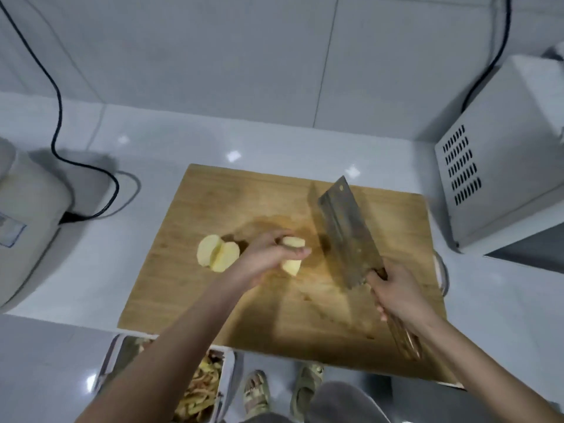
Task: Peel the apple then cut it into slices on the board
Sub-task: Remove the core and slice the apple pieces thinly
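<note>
Centre frame, on the wooden board [290, 315], our left hand [267, 256] curls round a peeled apple piece [292, 266]. More cut pieces [217, 253] lie just left of it. Further right, our right hand [396, 297] grips the cleaver [348, 230] by its handle, the blade seemingly tilted above the wood. A bin of peelings [200, 386] sits bottom centre.

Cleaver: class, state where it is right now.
Head view, right of centre: the cleaver is over the board in the right hand, beside the apple piece the left hand holds.

Soft, slightly blurry wide-angle view; glare spots on countertop [274, 148].
</note>
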`<state>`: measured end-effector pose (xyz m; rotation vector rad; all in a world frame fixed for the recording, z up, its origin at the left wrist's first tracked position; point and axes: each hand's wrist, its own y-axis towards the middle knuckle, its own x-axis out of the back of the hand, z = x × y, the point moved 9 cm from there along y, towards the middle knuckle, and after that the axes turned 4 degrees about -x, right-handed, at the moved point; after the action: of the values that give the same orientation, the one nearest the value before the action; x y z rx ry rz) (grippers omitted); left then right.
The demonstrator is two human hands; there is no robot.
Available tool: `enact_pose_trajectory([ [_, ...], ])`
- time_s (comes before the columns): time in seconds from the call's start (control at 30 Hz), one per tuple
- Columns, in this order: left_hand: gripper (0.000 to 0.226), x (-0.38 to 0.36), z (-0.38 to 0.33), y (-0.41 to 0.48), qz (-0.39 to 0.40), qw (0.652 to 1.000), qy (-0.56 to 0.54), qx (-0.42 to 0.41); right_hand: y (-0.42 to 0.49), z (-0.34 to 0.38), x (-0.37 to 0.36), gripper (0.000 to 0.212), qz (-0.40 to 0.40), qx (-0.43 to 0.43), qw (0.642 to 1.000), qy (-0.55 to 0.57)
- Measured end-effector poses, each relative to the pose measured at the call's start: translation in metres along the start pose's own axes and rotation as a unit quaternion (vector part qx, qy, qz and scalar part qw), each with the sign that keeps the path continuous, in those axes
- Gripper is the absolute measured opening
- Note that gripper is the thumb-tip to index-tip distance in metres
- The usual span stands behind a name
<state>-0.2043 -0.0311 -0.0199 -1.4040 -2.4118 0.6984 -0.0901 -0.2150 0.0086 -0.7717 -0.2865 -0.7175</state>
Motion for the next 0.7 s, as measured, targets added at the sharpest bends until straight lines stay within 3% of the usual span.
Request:
enact_pose_trajectory([
  [0.1,0.077,-0.036,-0.022,0.033,-0.054,0.942,0.310,-0.115,0.015,-0.006,0.028,0.023,-0.043,0.034,0.994,-0.089],
  [0.2,0.080,-0.066,-0.031,0.057,-0.115,0.889,0.416,-0.151,0.026,-0.007,0.044,0.027,-0.071,0.054,0.984,-0.156],
  [0.3,0.078,-0.086,-0.031,0.074,-0.164,0.825,0.521,-0.144,0.036,-0.009,0.053,0.010,-0.074,0.067,0.975,-0.197],
  [0.33,0.079,-0.092,-0.030,0.078,-0.172,0.803,0.552,-0.144,0.039,-0.011,0.055,0.015,-0.075,0.060,0.973,-0.209],
  [0.4,0.080,-0.100,-0.027,0.082,-0.167,0.779,0.586,-0.147,0.046,-0.017,0.057,0.020,-0.064,0.048,0.971,-0.226],
  [0.53,0.076,-0.090,-0.020,0.080,-0.140,0.804,0.551,-0.175,0.048,-0.022,0.055,0.017,-0.052,0.032,0.967,-0.247],
  [0.6,0.058,-0.083,-0.028,0.075,-0.135,0.809,0.521,-0.235,0.046,-0.018,0.057,0.010,-0.048,0.040,0.963,-0.262],
  [0.7,0.036,-0.082,-0.036,0.069,-0.091,0.779,0.511,-0.351,0.042,-0.002,0.058,0.013,-0.037,0.077,0.954,-0.286],
])
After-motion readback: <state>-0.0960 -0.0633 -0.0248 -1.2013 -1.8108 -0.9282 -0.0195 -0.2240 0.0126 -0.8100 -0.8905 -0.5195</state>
